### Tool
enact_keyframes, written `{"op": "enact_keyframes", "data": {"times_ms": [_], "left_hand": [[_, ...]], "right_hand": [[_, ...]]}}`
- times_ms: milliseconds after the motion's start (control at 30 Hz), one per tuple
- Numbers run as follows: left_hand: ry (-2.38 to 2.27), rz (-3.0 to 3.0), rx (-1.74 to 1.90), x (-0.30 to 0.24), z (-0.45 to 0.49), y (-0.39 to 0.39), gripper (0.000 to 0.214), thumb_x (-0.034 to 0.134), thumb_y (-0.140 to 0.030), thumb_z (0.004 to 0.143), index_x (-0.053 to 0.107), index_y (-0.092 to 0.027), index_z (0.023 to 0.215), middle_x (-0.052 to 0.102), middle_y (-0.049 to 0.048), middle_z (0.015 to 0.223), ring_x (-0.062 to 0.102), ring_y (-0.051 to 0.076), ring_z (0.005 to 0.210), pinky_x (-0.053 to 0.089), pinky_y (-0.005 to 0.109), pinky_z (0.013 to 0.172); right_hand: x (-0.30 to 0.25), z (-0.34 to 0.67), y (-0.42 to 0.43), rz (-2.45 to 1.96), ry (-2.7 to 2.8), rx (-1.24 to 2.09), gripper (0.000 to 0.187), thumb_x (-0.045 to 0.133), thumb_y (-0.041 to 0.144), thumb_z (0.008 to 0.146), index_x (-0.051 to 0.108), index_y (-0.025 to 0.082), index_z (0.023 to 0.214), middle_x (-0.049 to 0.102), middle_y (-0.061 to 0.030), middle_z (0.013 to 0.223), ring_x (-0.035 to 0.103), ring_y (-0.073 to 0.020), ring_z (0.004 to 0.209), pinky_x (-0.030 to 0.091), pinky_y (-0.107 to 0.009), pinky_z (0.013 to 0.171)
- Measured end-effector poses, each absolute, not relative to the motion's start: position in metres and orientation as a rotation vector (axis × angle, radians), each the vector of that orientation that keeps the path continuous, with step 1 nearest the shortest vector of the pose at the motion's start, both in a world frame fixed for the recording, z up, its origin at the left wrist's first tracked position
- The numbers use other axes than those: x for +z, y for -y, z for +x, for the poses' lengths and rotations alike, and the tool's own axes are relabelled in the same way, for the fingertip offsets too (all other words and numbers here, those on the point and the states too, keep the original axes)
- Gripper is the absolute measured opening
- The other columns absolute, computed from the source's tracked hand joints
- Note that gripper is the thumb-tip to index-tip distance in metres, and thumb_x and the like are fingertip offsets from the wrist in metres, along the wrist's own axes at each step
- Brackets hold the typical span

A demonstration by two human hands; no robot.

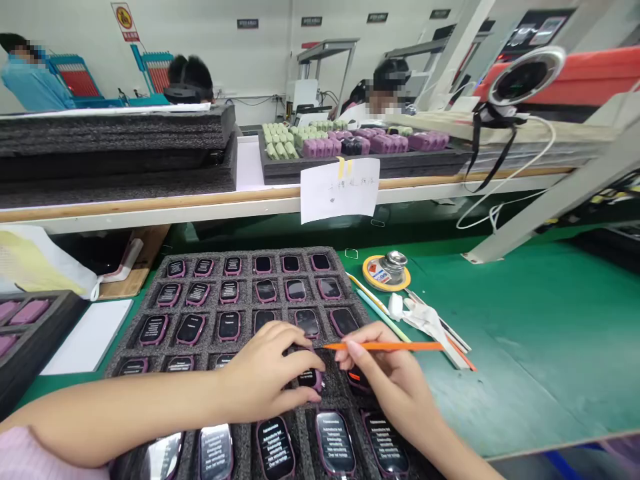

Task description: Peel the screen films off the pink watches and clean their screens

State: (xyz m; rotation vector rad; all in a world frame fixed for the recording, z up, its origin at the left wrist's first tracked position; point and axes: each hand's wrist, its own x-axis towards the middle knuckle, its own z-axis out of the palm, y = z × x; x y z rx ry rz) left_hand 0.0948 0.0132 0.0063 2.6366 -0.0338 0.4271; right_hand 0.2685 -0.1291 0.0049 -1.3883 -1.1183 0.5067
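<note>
A: Head view, only one here. Quick, hands first

B: Right hand [397, 380]: narrow pinch on an orange stick [405, 346], thumb on the near side of it. Left hand [270, 367]: half-wide, thumb and forefinger holding a purple-framed watch [309, 379] from its near and far sides

A: Where's that watch?

B: Black foam tray [247, 267], fourth row from the far edge, next-to-last column before the right edge. Can't tell if it sits fully down in its compartment, fingers cover too much

A: Key relation?

B: Stick versus watch. Stick's long axis runs crosswise, point toward the tray's left edge, tail out past the right edge, above the bench [540, 320]. Point is just beside the watch, on its far side. Touching or apart, can't tell

A: Watch's own axis?

B: Looks far edge to near edge, so roughly across the stick. Partly hidden, call it likely

A: Nearer hand?

B: Left, it's on the watch. Right is just beside, over the tray's right edge

A: Anything close by?

B: Metal-topped bottle [395, 261] in a yellow-rimmed dish [371, 279], off the tray's far right corner. Crumpled white wrap [425, 317] nearer, on the bench along the tray's right edge. More watches in the compartments around, several lit with text
</note>
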Motion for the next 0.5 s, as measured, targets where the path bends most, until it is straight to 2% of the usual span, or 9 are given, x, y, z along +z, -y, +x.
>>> {"op": "enact_keyframes", "data": {"times_ms": [67, 133, 500], "left_hand": [[0.041, 2.599, 0.432, 0.006, 0.092, -0.014, 0.026, 0.064, -0.040, 0.093, 0.066, -0.020, 0.109, 0.062, 0.0095, 0.109, 0.059, 0.024, 0.108, 0.052, 0.039, 0.094], [0.051, 2.582, 0.443, 0.005, 0.092, -0.015, 0.025, 0.063, -0.041, 0.094, 0.067, -0.020, 0.108, 0.061, 0.0090, 0.106, 0.059, 0.023, 0.104, 0.053, 0.036, 0.090], [-0.103, 2.481, 0.374, 0.007, 0.097, -0.014, 0.041, 0.076, -0.040, 0.083, 0.052, -0.018, 0.108, 0.063, 0.0056, 0.100, 0.058, 0.022, 0.092, 0.050, 0.038, 0.083]], "right_hand": [[-0.007, 0.266, 0.133, -1.410, 1.189, 0.459, 0.016, 0.053, 0.033, 0.101, 0.062, 0.024, 0.090, 0.066, -0.0001, 0.078, 0.065, -0.0128, 0.071, 0.053, -0.022, 0.064], [-0.014, 0.265, 0.133, -1.418, 1.244, 0.431, 0.012, 0.051, 0.029, 0.102, 0.060, 0.025, 0.093, 0.064, 0.0004, 0.082, 0.063, -0.0127, 0.075, 0.052, -0.023, 0.068], [-0.016, 0.266, 0.131, -1.414, 1.397, 0.477, 0.013, 0.047, 0.021, 0.103, 0.053, 0.025, 0.092, 0.060, 0.0009, 0.084, 0.060, -0.0141, 0.078, 0.050, -0.028, 0.072]]}}
